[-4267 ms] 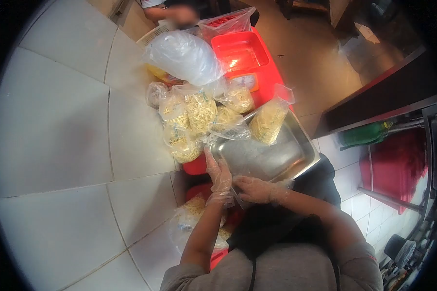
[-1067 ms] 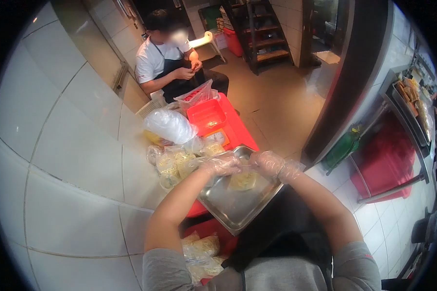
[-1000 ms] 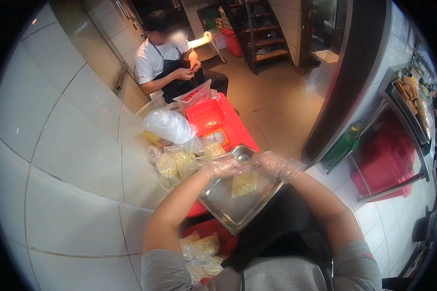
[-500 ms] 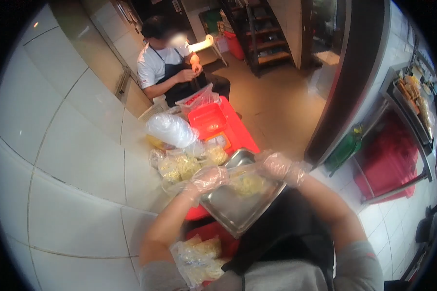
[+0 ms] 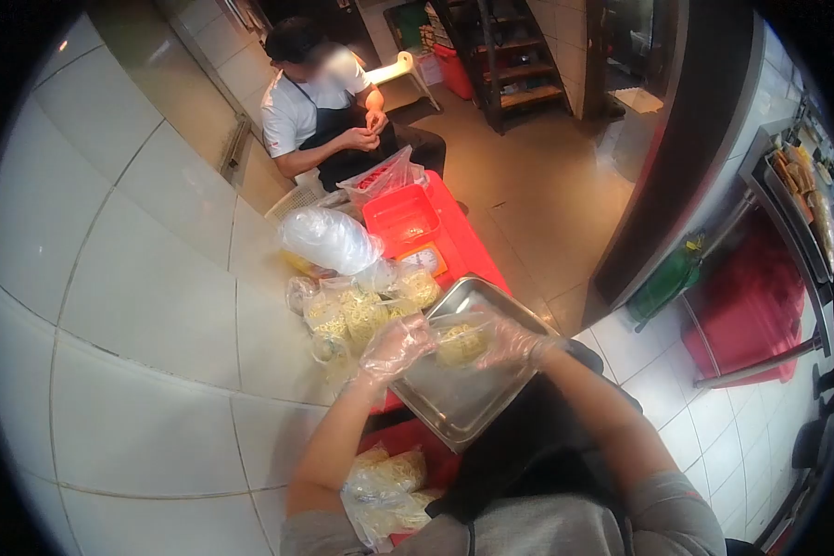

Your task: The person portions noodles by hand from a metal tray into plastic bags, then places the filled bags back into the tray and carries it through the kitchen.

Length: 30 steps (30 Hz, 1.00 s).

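Note:
Both my hands wear clear plastic gloves and hold a clear bag of yellow noodles [image 5: 458,341] over a steel tray [image 5: 459,408]. My left hand [image 5: 394,347] grips the bag's left side. My right hand [image 5: 511,345] grips its right side. The bag hangs just above the tray's bare bottom. Beyond the tray, by the white tiled wall, lies a pile of filled noodle bags [image 5: 361,310]. More filled noodle bags [image 5: 385,482] lie low beside my left arm.
A red table [image 5: 468,252] carries a red basin [image 5: 400,213] and a big white plastic bag [image 5: 329,239]. A seated person in a white shirt and dark apron [image 5: 320,111] works at the table's far end. A staircase [image 5: 519,56] rises behind; a green object [image 5: 667,278] stands at right.
My hands were low near my lap, then rose over the tray with a noodle bag. In the last second the bag turned between them and my right hand came in closer.

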{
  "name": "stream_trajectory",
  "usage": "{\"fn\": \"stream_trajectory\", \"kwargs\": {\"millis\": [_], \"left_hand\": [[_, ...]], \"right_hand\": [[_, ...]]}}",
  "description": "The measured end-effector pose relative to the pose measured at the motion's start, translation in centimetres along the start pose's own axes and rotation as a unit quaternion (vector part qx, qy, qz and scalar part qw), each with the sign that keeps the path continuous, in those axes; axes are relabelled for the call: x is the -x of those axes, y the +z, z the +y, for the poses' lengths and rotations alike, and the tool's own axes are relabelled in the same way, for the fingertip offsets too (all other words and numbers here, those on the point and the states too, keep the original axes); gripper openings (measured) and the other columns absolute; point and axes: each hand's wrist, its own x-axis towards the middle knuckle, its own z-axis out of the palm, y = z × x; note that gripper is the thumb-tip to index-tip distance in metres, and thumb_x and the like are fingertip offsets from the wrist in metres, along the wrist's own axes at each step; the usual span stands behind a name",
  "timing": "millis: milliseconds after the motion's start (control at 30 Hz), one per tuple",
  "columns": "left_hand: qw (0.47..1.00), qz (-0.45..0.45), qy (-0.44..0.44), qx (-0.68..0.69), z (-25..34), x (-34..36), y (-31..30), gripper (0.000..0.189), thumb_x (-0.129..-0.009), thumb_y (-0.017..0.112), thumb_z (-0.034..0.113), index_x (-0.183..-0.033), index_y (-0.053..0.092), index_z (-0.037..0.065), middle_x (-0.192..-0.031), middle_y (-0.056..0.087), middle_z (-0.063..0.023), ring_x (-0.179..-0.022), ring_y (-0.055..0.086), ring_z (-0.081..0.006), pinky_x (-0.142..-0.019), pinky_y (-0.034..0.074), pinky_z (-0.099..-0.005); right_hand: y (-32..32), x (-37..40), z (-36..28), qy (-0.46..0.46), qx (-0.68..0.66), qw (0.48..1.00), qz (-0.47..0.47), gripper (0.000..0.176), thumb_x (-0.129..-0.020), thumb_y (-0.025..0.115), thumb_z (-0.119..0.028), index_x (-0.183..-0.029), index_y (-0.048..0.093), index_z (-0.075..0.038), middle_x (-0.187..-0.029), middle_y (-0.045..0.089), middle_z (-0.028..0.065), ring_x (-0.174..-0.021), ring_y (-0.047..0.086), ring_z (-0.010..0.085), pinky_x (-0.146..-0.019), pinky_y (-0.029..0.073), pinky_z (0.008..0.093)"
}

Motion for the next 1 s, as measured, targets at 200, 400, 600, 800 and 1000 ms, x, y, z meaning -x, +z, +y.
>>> {"fn": "stream_trajectory", "kwargs": {"millis": [200,400,600,800,1000], "left_hand": [[0.931,0.2,-0.111,0.285,-3.7,4.0,9.7,0.115,-0.062,0.09,0.028,-0.148,0.019,0.001,-0.144,0.038,-0.0226,-0.137,0.035,-0.0311,-0.112,0.031,-0.0426],[0.942,0.132,-0.132,0.279,-5.0,-0.8,9.8,0.053,-0.083,0.072,0.023,-0.129,0.055,0.002,-0.13,0.056,-0.0168,-0.123,0.051,-0.0264,-0.105,0.039,-0.0381],[0.953,0.14,-0.109,0.245,-0.8,3.4,10.2,0.023,-0.093,0.06,0.018,-0.105,0.071,0.002,-0.1,0.07,-0.0131,-0.089,0.067,-0.0224,-0.082,0.051,-0.0334],[0.889,0.219,-0.283,0.287,-1.0,6.1,17.5,0.028,-0.098,0.052,0.021,-0.098,0.066,-0.003,-0.083,0.068,-0.0136,-0.071,0.065,-0.0185,-0.065,0.054,-0.0318],[0.862,0.201,-0.416,0.207,-3.2,3.6,19.2,0.037,-0.101,0.043,0.028,-0.091,0.063,-0.002,-0.085,0.066,-0.02,-0.081,0.067,-0.0242,-0.071,0.053,-0.0364]], "right_hand": [[1.9,-0.8,4.2,0.16,-0.149,0.976,0.003,0.026,-0.08,0.077,-0.018,-0.103,0.074,-0.006,-0.101,0.071,0.0081,-0.097,0.065,0.0177,-0.09,0.05,0.0352],[-0.2,-2.5,-0.1,0.166,-0.073,0.983,-0.012,0.025,-0.083,0.075,-0.021,-0.103,0.073,-0.007,-0.097,0.072,0.0092,-0.092,0.067,0.0188,-0.084,0.051,0.0334],[-0.2,1.5,-0.9,0.078,0.084,0.99,-0.086,0.028,-0.084,0.072,-0.026,-0.106,0.071,-0.009,-0.1,0.069,0.0169,-0.092,0.067,0.0293,-0.083,0.051,0.0373],[4.0,3.7,3.7,0.183,0.244,0.946,-0.111,0.032,-0.093,0.056,-0.034,-0.089,0.068,-0.005,-0.091,0.067,0.0219,-0.087,0.065,0.0389,-0.081,0.051,0.0475],[5.7,0.8,6.8,0.25,0.299,0.913,-0.123,0.047,-0.097,0.042,-0.04,-0.088,0.069,-0.003,-0.089,0.067,0.0249,-0.083,0.065,0.0423,-0.08,0.052,0.0495]]}}
